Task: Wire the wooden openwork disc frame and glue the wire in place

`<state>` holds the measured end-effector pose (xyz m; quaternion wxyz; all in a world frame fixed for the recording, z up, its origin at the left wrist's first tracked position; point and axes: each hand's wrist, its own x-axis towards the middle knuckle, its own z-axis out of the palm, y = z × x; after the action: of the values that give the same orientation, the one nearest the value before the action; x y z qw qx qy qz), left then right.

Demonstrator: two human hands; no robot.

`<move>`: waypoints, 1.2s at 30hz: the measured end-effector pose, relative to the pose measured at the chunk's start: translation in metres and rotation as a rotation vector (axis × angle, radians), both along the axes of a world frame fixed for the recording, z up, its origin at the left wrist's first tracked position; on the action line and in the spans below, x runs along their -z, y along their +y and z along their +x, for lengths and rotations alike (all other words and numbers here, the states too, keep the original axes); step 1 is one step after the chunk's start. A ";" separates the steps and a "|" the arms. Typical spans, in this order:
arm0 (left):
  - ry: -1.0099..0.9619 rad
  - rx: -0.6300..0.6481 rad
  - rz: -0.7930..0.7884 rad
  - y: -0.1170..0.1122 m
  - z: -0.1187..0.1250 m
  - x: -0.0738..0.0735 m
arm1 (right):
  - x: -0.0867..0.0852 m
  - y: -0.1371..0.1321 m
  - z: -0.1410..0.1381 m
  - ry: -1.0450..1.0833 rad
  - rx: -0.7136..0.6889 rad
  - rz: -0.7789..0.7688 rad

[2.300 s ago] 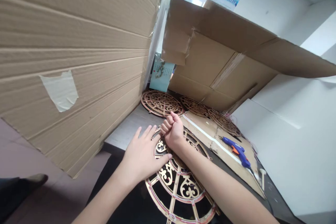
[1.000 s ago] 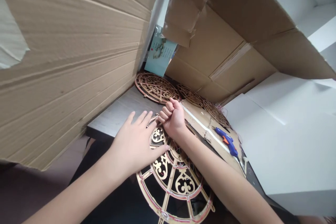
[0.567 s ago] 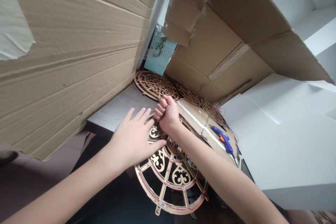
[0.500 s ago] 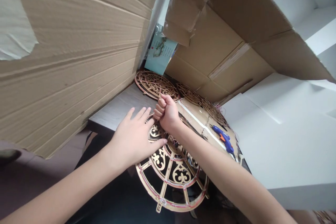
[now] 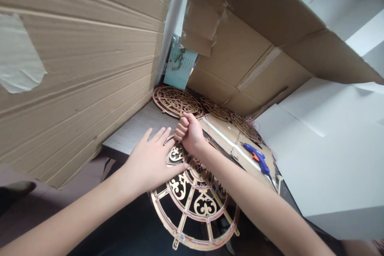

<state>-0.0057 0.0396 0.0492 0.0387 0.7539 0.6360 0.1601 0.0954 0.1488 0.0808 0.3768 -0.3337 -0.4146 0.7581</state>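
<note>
lying beneath both hands (image 5: 147,164) (image 5: 191,135) (openwork disc (image 5: 189,199))

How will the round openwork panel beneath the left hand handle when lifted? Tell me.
The round openwork panel is probably stiff, since spokes brace its rings. It is likely light for its size, with wide gaps throughout. Its thin curling scrollwork may be fragile and could snap if gripped there.

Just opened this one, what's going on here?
A person has both bare hands at a round openwork panel. The left hand is spread over its left side; the right hand is curled into a fist at its far edge, and whether it grips anything is hidden. Three similar discs lie farther back, and a blue glue gun rests on cardboard to the right.
</note>
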 end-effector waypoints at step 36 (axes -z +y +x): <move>-0.032 -0.019 0.000 -0.002 0.003 -0.002 | 0.002 -0.001 0.001 0.101 -0.027 -0.074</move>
<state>-0.0029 0.0381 0.0508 0.0475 0.7450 0.6426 0.1726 0.0965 0.1477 0.0784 0.3744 -0.3030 -0.3715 0.7938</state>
